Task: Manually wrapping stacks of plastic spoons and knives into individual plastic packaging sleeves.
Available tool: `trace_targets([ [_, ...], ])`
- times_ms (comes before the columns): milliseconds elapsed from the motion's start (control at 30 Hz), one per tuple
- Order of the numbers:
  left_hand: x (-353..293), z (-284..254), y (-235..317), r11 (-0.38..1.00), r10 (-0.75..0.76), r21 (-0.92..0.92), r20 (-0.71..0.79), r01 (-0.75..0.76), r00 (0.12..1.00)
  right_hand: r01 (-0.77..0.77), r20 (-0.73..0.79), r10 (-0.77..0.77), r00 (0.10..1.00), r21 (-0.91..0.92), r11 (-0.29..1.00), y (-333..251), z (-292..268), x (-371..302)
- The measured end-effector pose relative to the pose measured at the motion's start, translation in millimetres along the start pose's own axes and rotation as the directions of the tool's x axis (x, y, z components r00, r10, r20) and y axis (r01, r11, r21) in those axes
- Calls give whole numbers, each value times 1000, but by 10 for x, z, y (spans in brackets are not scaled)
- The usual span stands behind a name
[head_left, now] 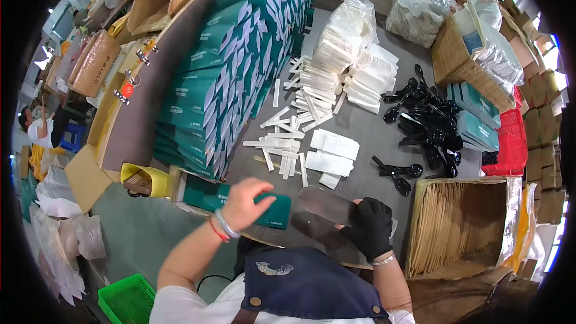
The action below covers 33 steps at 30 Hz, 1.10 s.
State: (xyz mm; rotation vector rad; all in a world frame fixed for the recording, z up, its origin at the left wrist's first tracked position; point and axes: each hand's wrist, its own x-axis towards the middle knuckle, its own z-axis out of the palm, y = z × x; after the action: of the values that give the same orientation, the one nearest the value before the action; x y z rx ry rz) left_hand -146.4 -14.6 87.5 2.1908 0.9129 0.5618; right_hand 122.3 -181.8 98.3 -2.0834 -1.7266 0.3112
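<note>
My right hand [367, 225], in a black fingerless glove, grips the edge of a clear plastic piece [324, 204] with a rounded end. The piece lies over the grey table, and its exact kind is hard to tell. My left hand [243, 203] is bare, with thumb and fingers apart and nothing between them. Below it lies a flat dark green carton [276, 213], partly covered by the hand. White paper packets [330, 156] and narrow white strips [279, 147] lie just beyond my hands. Black plastic spoons [399, 171] are to their right.
A tall stack of green folded cartons [204, 84] leans at the left. Bagged white packets [345, 30] stand farther back. An open cardboard box [462, 228] of brown sheets is at the right, near a red crate [510, 138]. A yellow container [147, 180] hangs at the left edge.
</note>
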Motion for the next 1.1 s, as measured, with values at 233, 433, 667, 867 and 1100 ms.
trace_targets([
  [233, -425, 798, -59, 882, -288, 353, -121, 313, 950, 24, 130, -5, 992, -145, 989, -16, 113, -88],
  [433, -477, 865, -192, 889, -301, 323, -123, 325, 946, 14, 212, 18, 977, -150, 989, -28, 103, -135],
  [667, -458, 831, -161, 921, -258, 276, -98, 276, 961, 111, 204, -118, 972, 47, 993, -245, 745, 1],
  [867, 172, 916, -23, 953, -45, 290, -155, 89, 987, -24, -97, 33, 995, 95, 995, 78, 479, -54],
  [1100, 500, 955, -256, 887, -147, 423, -125, 186, 981, -803, -635, 532, 560, -256, 539, 1872, -338, -1545],
])
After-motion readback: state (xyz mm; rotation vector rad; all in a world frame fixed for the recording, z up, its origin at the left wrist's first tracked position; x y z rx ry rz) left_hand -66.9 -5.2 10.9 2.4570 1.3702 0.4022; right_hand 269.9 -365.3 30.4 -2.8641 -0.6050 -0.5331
